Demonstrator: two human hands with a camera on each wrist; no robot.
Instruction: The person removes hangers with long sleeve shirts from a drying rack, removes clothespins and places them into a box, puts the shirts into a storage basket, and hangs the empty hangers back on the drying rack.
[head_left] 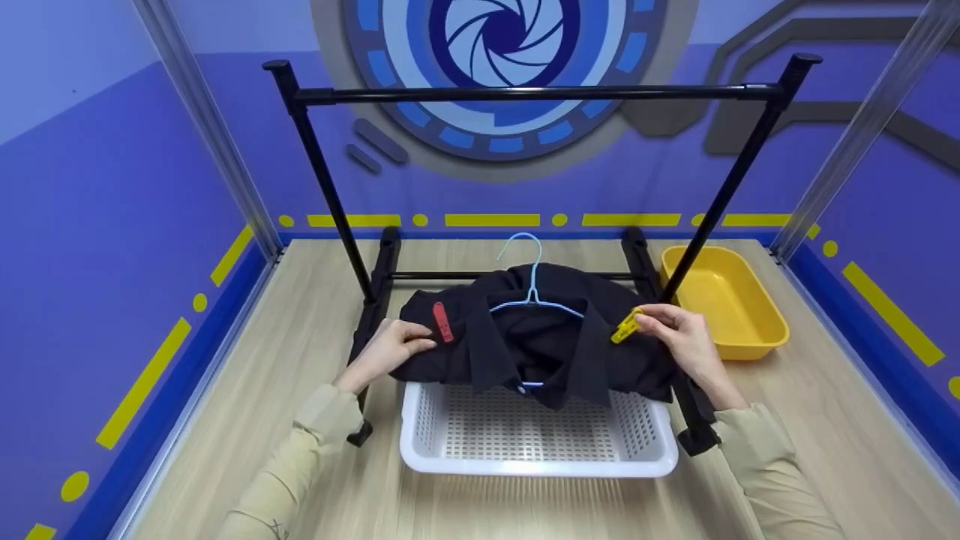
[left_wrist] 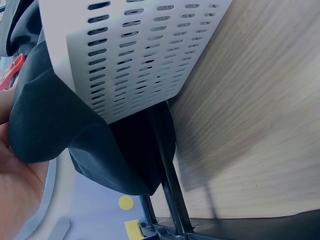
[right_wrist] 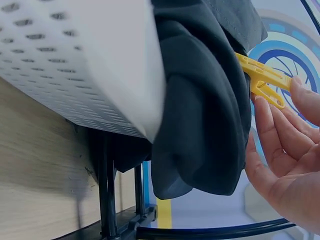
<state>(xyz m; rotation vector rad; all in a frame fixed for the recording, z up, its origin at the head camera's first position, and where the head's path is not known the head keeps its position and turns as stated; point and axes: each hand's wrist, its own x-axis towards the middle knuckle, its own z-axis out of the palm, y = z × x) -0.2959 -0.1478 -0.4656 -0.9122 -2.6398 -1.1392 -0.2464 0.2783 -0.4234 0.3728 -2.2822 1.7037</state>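
A black collared shirt (head_left: 442, 360) lies across the back of a white perforated basket (head_left: 540, 466), with a light blue hanger (head_left: 533, 289) inside its collar. On its left shoulder area sits a red clothespin (head_left: 442, 322). My left hand (head_left: 390, 349) pinches the shirt's cloth just beside that clothespin; in the left wrist view the fabric (left_wrist: 55, 115) hides part of the fingers. Between the thumb and fingers of my right hand (head_left: 686, 341) is a yellow clothespin (right_wrist: 265, 77), its handles squeezed from both sides and its tip against the shirt near the collar's right side.
A black garment rack (head_left: 540, 93) stands around the basket, its uprights on both sides and its top bar above the shirt. Behind my right hand, a yellow tray (head_left: 750, 349) rests on the wooden table (head_left: 300, 300). Blue and purple walls (head_left: 112, 225) enclose the table.
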